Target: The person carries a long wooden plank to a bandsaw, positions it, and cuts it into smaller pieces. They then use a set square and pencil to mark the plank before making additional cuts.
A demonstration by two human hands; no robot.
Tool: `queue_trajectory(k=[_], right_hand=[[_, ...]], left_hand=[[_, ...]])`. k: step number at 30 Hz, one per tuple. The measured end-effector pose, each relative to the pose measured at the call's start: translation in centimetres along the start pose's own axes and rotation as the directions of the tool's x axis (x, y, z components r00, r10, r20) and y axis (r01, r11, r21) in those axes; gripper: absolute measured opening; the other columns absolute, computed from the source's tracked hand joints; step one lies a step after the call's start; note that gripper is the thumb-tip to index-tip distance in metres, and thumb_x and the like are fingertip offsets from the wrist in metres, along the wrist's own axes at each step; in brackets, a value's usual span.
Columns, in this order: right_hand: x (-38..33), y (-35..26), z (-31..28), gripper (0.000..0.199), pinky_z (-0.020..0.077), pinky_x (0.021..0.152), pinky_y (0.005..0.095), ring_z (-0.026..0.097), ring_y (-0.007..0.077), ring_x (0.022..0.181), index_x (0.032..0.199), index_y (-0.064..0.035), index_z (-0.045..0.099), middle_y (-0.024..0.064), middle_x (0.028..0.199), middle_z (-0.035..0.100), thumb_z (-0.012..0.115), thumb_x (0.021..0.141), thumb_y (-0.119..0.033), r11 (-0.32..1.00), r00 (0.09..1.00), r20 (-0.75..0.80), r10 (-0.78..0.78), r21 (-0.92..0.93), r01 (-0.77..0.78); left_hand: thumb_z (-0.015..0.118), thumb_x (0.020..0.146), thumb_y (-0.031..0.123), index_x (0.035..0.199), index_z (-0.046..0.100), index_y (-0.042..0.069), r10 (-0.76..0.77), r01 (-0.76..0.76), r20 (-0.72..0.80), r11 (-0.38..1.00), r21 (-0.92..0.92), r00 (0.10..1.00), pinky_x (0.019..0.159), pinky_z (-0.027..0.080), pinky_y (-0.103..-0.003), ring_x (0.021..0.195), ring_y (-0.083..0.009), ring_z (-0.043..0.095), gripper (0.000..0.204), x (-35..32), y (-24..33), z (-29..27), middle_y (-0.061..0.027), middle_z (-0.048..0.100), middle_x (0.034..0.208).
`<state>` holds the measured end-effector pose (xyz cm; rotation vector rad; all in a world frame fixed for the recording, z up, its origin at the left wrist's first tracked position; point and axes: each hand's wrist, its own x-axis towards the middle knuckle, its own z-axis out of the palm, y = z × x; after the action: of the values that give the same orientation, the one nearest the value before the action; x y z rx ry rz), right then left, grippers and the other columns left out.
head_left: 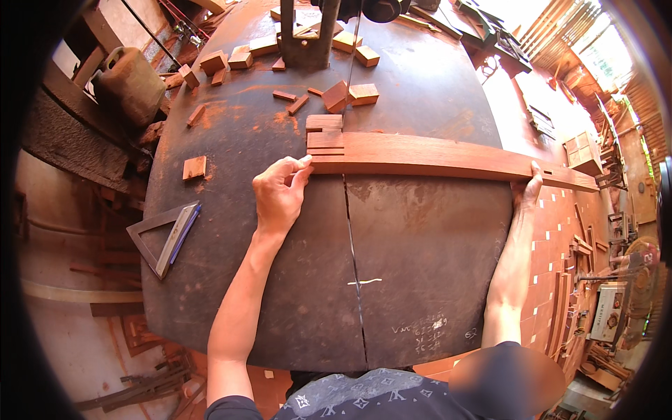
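Note:
A long reddish-brown wooden beam [434, 155] lies crosswise on the dark saw table [427, 238]. Narrow parallel cuts run into its left end, where a small wood piece [324, 123] sits at the far side; whether that is separate I cannot tell. My left hand [280, 194] pinches the near corner of this end between thumb and fingers. Toward the other end, my right hand [528, 187] grips the beam, its thumb on top and its fingers hidden below. A thin upright bandsaw blade [353, 59] stands at the beam's far side, near the cut end.
Several offcut blocks [364, 94] and sawdust lie beyond the beam, around the saw's guide post [306, 42]. At the left are a square wood piece [194, 168] and a triangular set square [165, 238]. The beam's right end overhangs the table above a tiled floor [549, 259].

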<state>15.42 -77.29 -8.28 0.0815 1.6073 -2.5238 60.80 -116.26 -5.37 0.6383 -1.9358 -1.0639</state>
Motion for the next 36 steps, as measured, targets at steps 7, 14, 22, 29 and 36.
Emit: queue_trajectory(k=[7,14,22,29,36], right_hand=[[-0.7,-0.1,0.4,0.048,0.0586,0.097,0.0483,0.065,0.0289,0.120,0.134,-0.0057,0.057,0.0126,0.127,0.065,0.067,0.098,-0.035,1.000,1.000,0.004,-0.002,0.007,0.002],[0.0,0.2,-0.2,0.047,0.0606,0.095,0.0471,0.067,0.0284,0.117,0.133,-0.0072,0.057,0.0118,0.125,0.066,0.068,0.097,-0.035,1.000,1.000,-0.014,0.000,-0.010,0.000],[1.1,0.4,-0.8,0.047,0.0600,0.095,0.0476,0.066,0.0283,0.118,0.133,-0.0076,0.058,0.0118,0.126,0.066,0.067,0.096,-0.036,0.999,1.000,0.021,-0.018,-0.028,0.019],[0.9,0.2,-0.7,0.048,0.0589,0.097,0.0487,0.065,0.0293,0.120,0.135,-0.0069,0.057,0.0124,0.128,0.066,0.066,0.097,-0.036,0.999,1.000,0.011,-0.001,-0.042,0.001],[0.0,0.2,0.2,0.048,0.0595,0.096,0.0484,0.066,0.0296,0.119,0.135,-0.0068,0.058,0.0124,0.128,0.066,0.065,0.098,-0.036,1.000,1.000,-0.025,-0.006,-0.030,0.005]], left_hand=[[0.075,0.097,-0.002,0.094,0.074,-0.004,-0.044,0.044,0.021,0.999,0.012,0.999,0.069,0.065,-0.028,0.083,-0.0116,0.077,0.004,0.0,0.1,0.0,-0.0089,0.081,0.100],[0.074,0.098,-0.002,0.095,0.075,-0.005,-0.015,0.015,0.013,1.000,0.000,1.000,0.070,0.066,-0.028,0.085,-0.0129,0.078,0.003,0.0,-0.2,0.0,-0.0073,0.080,0.096],[0.079,0.090,-0.007,0.095,0.073,-0.005,0.044,-0.045,-0.033,0.999,-0.021,0.998,0.061,0.056,-0.029,0.069,-0.0118,0.072,0.009,0.0,-0.1,0.3,-0.0119,0.073,0.080],[0.074,0.097,-0.004,0.095,0.075,-0.004,0.013,-0.013,0.023,1.000,0.023,1.000,0.072,0.066,-0.028,0.084,-0.0129,0.078,0.002,0.0,-0.2,-0.1,-0.0077,0.081,0.096],[0.080,0.090,-0.007,0.095,0.073,-0.005,0.032,-0.032,-0.032,0.999,0.000,0.999,0.062,0.057,-0.029,0.071,-0.0124,0.073,0.008,0.0,0.1,0.2,-0.0127,0.076,0.083]])
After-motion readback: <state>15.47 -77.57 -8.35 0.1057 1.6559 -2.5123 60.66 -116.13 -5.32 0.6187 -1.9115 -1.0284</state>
